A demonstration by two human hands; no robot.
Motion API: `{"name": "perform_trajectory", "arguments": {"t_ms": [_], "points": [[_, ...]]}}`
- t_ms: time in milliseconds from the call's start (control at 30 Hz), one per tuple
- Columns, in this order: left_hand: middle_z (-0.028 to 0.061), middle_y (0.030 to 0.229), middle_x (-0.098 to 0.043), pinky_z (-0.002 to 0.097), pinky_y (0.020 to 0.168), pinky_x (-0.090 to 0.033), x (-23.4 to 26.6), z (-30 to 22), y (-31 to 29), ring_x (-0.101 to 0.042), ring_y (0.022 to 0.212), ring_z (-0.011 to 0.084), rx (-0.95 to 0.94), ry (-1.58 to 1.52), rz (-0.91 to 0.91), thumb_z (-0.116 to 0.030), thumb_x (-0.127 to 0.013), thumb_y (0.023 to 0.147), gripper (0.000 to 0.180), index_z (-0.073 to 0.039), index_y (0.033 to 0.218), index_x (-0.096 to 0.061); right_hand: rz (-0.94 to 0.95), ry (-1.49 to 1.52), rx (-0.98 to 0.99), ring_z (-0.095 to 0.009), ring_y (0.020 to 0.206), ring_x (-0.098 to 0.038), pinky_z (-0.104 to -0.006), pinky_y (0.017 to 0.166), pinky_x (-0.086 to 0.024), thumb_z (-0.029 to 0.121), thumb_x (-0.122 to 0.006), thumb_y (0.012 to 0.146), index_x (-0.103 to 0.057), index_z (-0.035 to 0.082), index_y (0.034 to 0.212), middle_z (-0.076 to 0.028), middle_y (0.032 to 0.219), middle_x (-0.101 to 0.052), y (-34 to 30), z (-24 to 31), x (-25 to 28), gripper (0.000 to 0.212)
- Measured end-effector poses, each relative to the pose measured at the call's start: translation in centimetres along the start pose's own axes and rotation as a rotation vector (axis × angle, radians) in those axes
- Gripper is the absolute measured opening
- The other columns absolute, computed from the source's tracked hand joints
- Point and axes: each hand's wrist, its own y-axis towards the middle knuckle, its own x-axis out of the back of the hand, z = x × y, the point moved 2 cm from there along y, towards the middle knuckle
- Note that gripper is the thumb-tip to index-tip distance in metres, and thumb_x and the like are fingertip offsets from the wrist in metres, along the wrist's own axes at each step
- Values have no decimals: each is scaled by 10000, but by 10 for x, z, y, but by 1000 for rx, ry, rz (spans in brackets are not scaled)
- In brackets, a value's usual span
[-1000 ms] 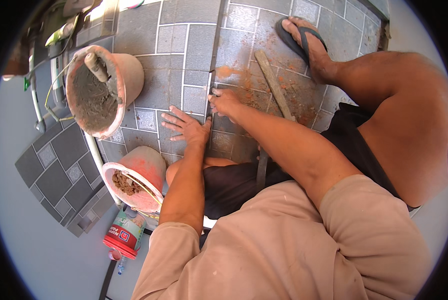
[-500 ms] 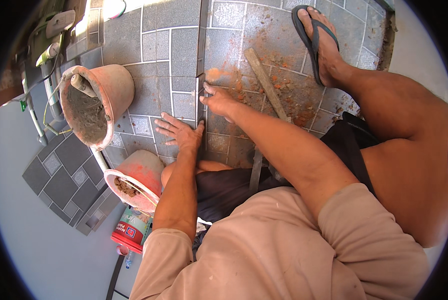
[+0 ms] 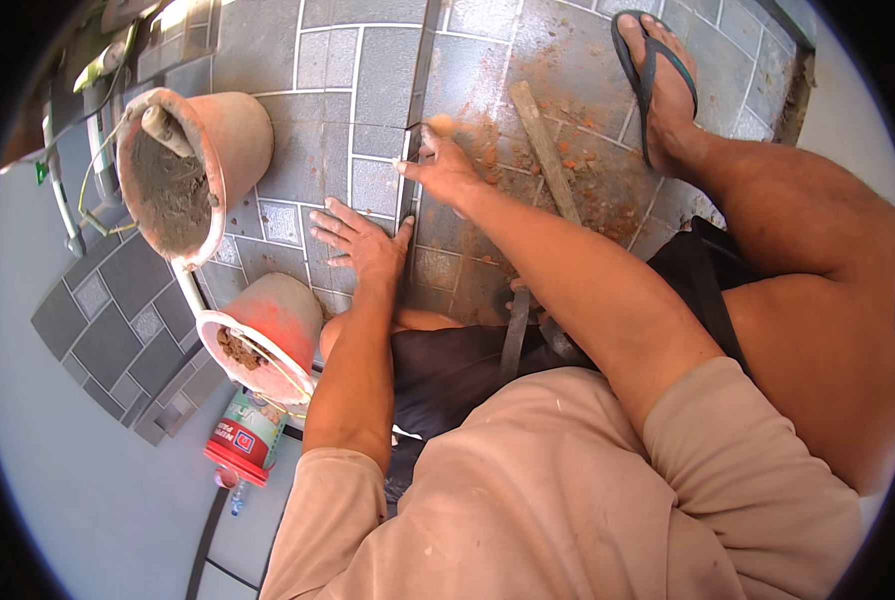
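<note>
My left hand (image 3: 370,250) lies flat with fingers spread on the grey tiled surface (image 3: 323,160). Its thumb reaches a narrow dark strip (image 3: 405,200) along the step edge. Farther along that strip is my right hand (image 3: 442,172), its fingers apart and its fingertips touching the strip. What lies under those fingertips is partly hidden. A rough wooden stick (image 3: 545,150) rests beyond my right forearm among reddish crumbs (image 3: 578,165). By my lap, a flat metal-looking tool (image 3: 516,335) is partly covered by my clothing and arm.
At left stands a bucket (image 3: 243,140) of grey mortar with a handled tool (image 3: 168,130) in it. A second reddish bucket (image 3: 288,315) holds brown material. Behind it is a red and green paint pail (image 3: 248,435). My sandalled foot (image 3: 668,85) is at the upper right.
My right hand has shifted slightly along the strip, its fingers more spread. The left hand stays flat on the tiles. The whole view has tilted a little.
</note>
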Motion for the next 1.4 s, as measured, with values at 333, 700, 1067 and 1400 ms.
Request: {"name": "perform_trajectory", "arguments": {"t_ms": [333, 700, 1067, 1400], "points": [[286, 1690, -163, 696, 1214, -255, -32, 39, -41, -177, 1559, 468, 248, -448, -273, -256, -881, 830, 1172, -29, 1669, -95, 88, 22, -71, -299, 1274, -618, -433, 1069, -511, 359, -869, 880, -370, -25, 1618, -217, 1424, -619, 1, 4, -6, 970], [191, 1519, -518, 551, 1109, -511, -100, 89, -90, -553, 1367, 379, 1573, -2354, -547, -300, -397, 1111, 550, 16, 1562, -388, 179, 57, -43, -365, 1458, -461, -606, 997, -537, 304, -806, 950, -406, 116, 1611, -168, 1583, -478, -8, 8, 4, 796], [209, 1601, -408, 717, 1128, -456, -143, 95, -64, -442, 1459, 469, 1385, -2679, -375, -329, -292, 1101, 574, -38, 1591, -362, 133, 12, -44, -347, 1374, -563, -581, 982, -536, 271, -820, 924, -221, 120, 1698, -175, 1527, -546, -12, 18, 14, 990], [197, 1549, -455, 665, 1108, -511, -180, 115, -49, -508, 1404, 444, 1405, -2695, -296, -366, -402, 1095, 589, -26, 1575, -360, 39, 90, 45, -258, 1145, -671, -384, 989, -528, 173, -845, 875, -264, 20, 1675, -175, 1294, -670, -17, 18, 7, 1001]]}}
